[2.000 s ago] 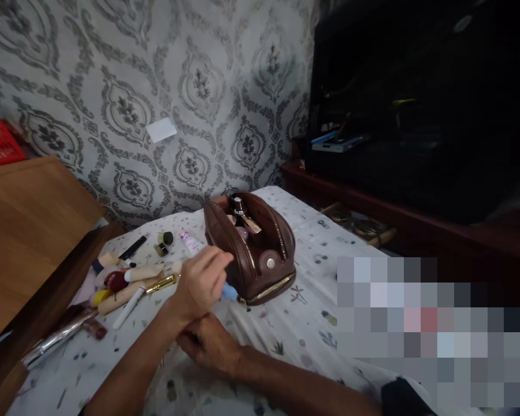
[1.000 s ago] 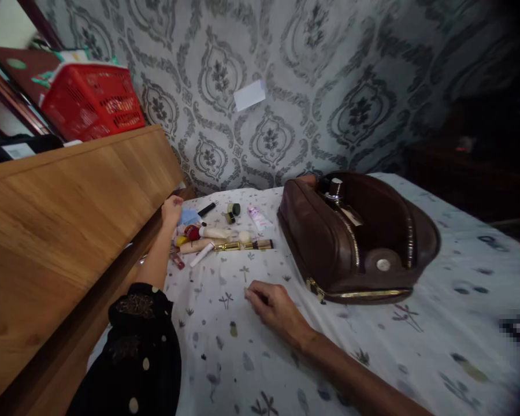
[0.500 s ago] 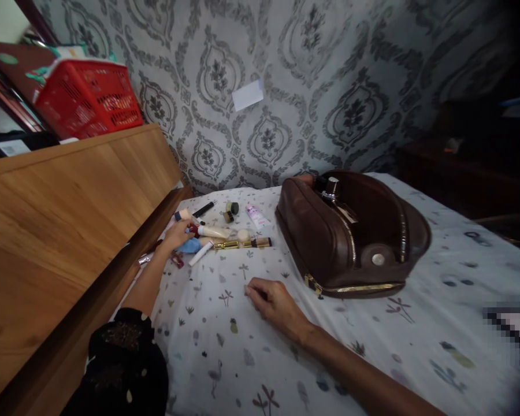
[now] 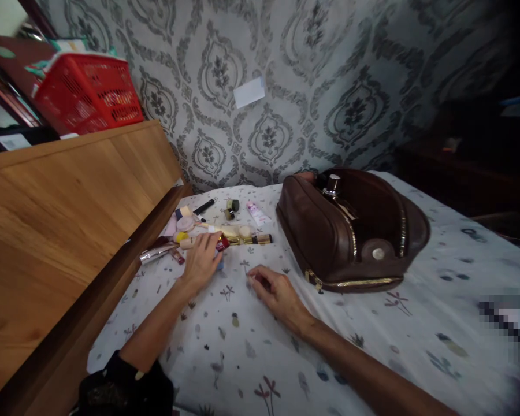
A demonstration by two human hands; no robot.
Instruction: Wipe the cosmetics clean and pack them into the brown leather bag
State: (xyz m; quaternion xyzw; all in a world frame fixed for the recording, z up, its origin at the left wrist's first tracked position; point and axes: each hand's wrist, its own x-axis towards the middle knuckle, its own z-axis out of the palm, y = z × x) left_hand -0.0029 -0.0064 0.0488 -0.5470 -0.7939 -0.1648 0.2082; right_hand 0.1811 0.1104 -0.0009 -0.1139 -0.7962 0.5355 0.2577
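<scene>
My left hand (image 4: 202,258) is closed round a small red item (image 4: 222,242), with something blue (image 4: 219,263) showing beneath the fingers. It is over the near side of a spread of cosmetics. My right hand (image 4: 277,292) rests on the patterned sheet with its fingers curled and nothing visible in them. Between that hand and the wall lie a gold and black tube (image 4: 262,238) and a pink-white tube (image 4: 257,214). To the right stands an open brown bag (image 4: 314,231) with a silver-capped bottle (image 4: 333,185) inside.
Small dark jars (image 4: 233,205), a black pen-like item (image 4: 204,207) and a silver tube (image 4: 153,254) lie on the sheet. A wooden headboard (image 4: 91,190) runs along the left, with a red basket (image 4: 89,92) on its top. The patterned wall is behind.
My left hand has moved right with the red item and the blue thing, uncovering a yellow item and a round compact. My right hand has hardly moved.
</scene>
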